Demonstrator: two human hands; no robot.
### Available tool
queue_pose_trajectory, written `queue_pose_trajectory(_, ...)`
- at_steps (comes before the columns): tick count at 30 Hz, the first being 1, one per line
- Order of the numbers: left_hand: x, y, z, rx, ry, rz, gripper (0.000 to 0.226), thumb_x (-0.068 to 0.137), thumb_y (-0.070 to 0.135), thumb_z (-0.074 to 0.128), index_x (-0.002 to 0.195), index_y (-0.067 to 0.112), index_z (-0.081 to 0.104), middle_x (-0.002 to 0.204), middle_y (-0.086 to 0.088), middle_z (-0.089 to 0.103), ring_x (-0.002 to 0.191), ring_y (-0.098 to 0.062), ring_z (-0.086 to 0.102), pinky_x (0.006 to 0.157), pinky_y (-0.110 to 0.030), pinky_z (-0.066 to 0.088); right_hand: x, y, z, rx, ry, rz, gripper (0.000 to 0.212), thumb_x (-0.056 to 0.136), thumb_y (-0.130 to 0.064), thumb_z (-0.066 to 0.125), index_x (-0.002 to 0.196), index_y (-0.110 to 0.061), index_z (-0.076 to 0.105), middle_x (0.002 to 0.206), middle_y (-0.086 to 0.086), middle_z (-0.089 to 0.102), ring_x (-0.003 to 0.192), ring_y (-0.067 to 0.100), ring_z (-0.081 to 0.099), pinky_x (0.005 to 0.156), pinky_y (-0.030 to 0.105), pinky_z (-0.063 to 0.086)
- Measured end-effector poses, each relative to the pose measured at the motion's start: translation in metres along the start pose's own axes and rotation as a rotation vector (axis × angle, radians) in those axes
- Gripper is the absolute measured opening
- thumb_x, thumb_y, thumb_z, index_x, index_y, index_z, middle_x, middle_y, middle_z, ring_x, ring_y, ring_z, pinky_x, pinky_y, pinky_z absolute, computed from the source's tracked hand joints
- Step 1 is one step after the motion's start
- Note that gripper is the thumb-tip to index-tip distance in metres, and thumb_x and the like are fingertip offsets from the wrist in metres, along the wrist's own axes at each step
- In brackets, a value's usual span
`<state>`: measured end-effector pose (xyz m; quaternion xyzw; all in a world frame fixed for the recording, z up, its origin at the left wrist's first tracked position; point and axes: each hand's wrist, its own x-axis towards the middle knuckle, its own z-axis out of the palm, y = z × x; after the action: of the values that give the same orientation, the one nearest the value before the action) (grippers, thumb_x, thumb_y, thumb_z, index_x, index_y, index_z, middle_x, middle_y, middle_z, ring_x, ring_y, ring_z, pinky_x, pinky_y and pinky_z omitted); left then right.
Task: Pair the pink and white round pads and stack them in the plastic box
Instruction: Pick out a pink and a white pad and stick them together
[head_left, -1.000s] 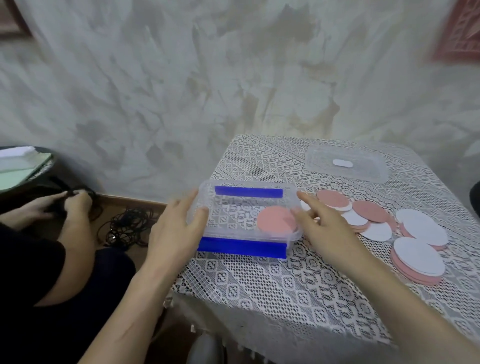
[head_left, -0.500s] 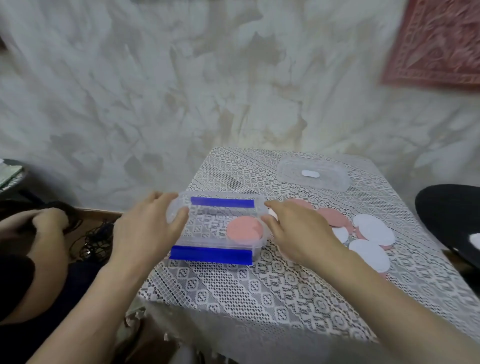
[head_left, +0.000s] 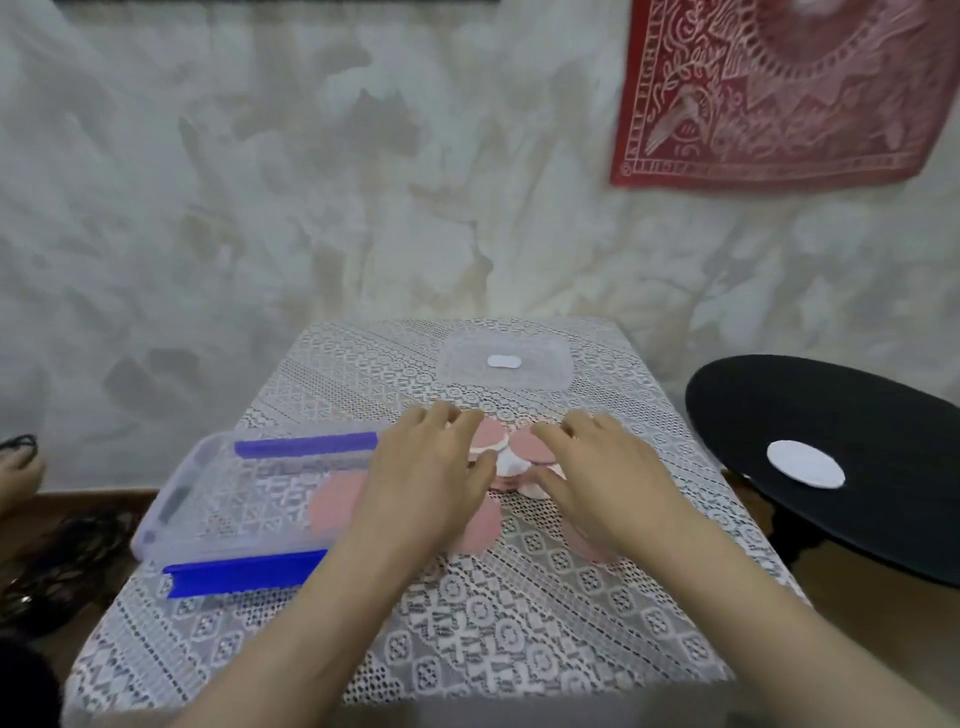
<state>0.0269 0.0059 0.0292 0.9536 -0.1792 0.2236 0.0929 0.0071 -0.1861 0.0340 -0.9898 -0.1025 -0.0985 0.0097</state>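
- plastic box (head_left: 171, 493) sits at the left edge of the surface, top open, with one pink pad (head_left: 335, 501) flat inside at its right end.
- left hand (head_left: 426, 478) is palm down over the box's right end, fingers loose and spread, gripping nothing.
- pink and white pads (head_left: 511, 454) are heaped in the narrow gap between the hands.
- right hand (head_left: 602, 473) is palm down on the pads, fingers loose.
- white pad (head_left: 805, 464) lies apart on a black seat (head_left: 883, 467) past the right edge.

Soft, even indoor light, faint shadows, slight motion blur throughout, wide-angle bending at the edges.
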Motion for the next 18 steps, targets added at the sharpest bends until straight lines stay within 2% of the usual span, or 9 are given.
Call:
queue_pose_trajectory(5,0.005,0.038,0.042,0.038,-0.075,0.078,0.043,0.088,0.044,0.055,0.12,0.018,0.069,0.113,-0.004,0.071,0.1,-0.026,0.059,0.083,-0.039,0.051,-0.007,0.033,0.016,0.012,-0.02,0.079,0.049,0.102,-0.052,0.041,0.147,-0.032,0.04,0.139,-0.001,0.047,0.127,0.025,0.043,0.089,0.038,0.045)
queue_pose_trajectory(8,0.001,0.042,0.063,0.027,-0.143,0.053,0.048,0.094,0.049,0.049,0.132,0.023,0.058,0.136,-0.007,0.06,0.116,-0.031,0.054,0.094,-0.044,0.048,-0.014,0.043,0.028,0.054,-0.055,0.104,0.045,0.103,-0.051,0.04,0.144,-0.033,0.043,0.14,-0.002,0.047,0.126,0.024,0.041,0.092,0.037,0.044)
queue_pose_trajectory(10,-0.002,0.042,0.07,0.048,-0.166,0.058,0.05,0.094,0.053,0.048,0.136,0.025,0.055,0.143,-0.007,0.054,0.119,-0.032,0.052,0.094,-0.045,0.048,-0.017,0.045,0.033,0.068,-0.069,0.109,0.043,0.104,-0.049,0.037,0.141,-0.032,0.047,0.137,-0.002,0.049,0.122,0.023,0.042,0.091,0.037,0.043)
queue_pose_trajectory(14,-0.002,0.041,0.074,0.059,-0.174,0.054,0.047,0.092,0.051,0.052,0.131,0.026,0.06,0.137,-0.006,0.059,0.111,-0.034,0.055,0.085,-0.045,0.049,-0.02,0.053,0.032,0.142,-0.104,0.101,0.045,0.103,-0.051,0.038,0.142,-0.032,0.049,0.137,-0.006,0.049,0.121,0.02,0.041,0.09,0.036,0.041)
queue_pose_trajectory(18,-0.003,0.04,0.074,0.041,-0.162,0.063,0.043,0.09,0.049,0.053,0.124,0.025,0.064,0.13,-0.004,0.063,0.104,-0.034,0.058,0.079,-0.044,0.051,-0.027,0.063,0.027,0.252,-0.213,0.131,0.053,0.095,-0.059,0.051,0.142,-0.034,0.05,0.132,-0.008,0.047,0.121,0.018,0.041,0.099,0.039,0.043)
